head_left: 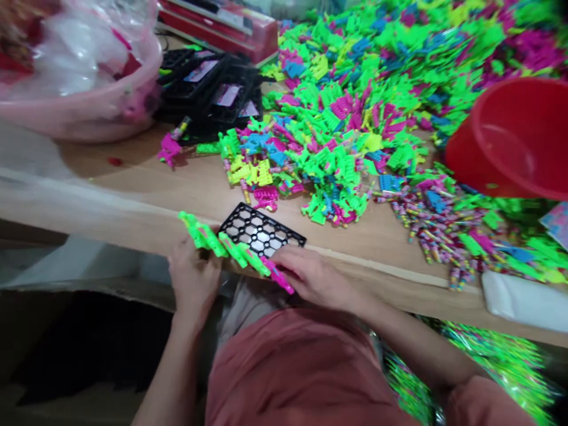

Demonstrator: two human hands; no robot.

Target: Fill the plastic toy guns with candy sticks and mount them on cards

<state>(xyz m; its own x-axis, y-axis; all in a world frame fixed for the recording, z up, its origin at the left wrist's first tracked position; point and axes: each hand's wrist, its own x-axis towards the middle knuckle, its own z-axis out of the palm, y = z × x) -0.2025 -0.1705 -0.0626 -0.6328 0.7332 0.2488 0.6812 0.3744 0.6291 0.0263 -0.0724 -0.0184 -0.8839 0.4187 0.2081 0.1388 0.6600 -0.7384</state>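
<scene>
Left hand [195, 275]: at the front edge of the tabletop [133, 177], its grip closed on the left end of a row of plastic pieces [233, 248], some fingers hidden behind it.
Right hand [319, 278]: at the other end of the row, its grip drawn in narrow on the magenta end piece [279, 276] — the fingertips are partly out of sight.
Row: spans the gap between both hands, slanting down to the right; bright green pieces side by side, with the magenta one last.
Black honeycomb tray [276, 223]: just beyond the row, over the front edge, a pale patch showing through its holes; whether it lies flat or is propped up, I cannot tell.
Heap: green, magenta, blue and yellow plastic pieces [346, 118], spread thickly from the middle of the tabletop to the far right.
Small sticks [426, 228]: many, striped, lying loose at the heap's near right side.
Red bucket [464, 145]: at the right, amid the heap.
Black trays [208, 94]: stacked left of the heap, with pale labels on some; a loose magenta piece [169, 149] lies just in front.
Pink basin [89, 121]: far left, holding clear plastic.
White slab [528, 302]: on the front edge at the right — blurred.
</scene>
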